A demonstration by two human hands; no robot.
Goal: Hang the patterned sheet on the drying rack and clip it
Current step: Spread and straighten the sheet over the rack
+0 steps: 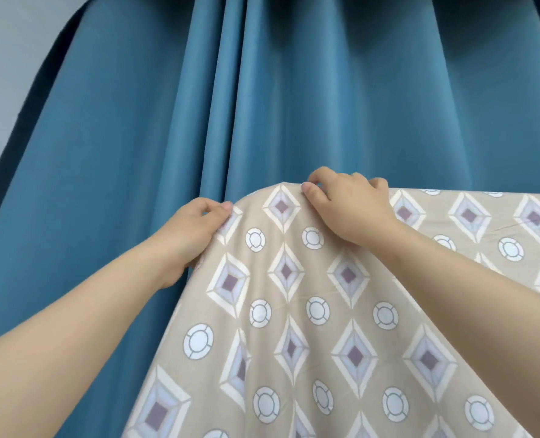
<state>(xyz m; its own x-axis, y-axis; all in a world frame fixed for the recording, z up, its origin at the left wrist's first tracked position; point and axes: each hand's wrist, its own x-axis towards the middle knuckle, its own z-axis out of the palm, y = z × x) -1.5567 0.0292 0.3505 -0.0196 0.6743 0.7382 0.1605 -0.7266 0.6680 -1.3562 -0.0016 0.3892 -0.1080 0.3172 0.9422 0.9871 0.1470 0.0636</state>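
The patterned sheet (341,311), beige with diamonds and white circles, drapes down from a straight top fold that runs off to the right. The drying rack under it is hidden by the cloth. My left hand (196,226) pinches the sheet's left edge near the top corner, thumb on the front of the fabric. Further right, my right hand (344,203) grips the top fold, fingers curled over the back and thumb pressing the front. No clip is in view.
A blue pleated curtain (262,90) hangs close behind the sheet and fills most of the view. A pale wall (6,58) shows at the upper left.
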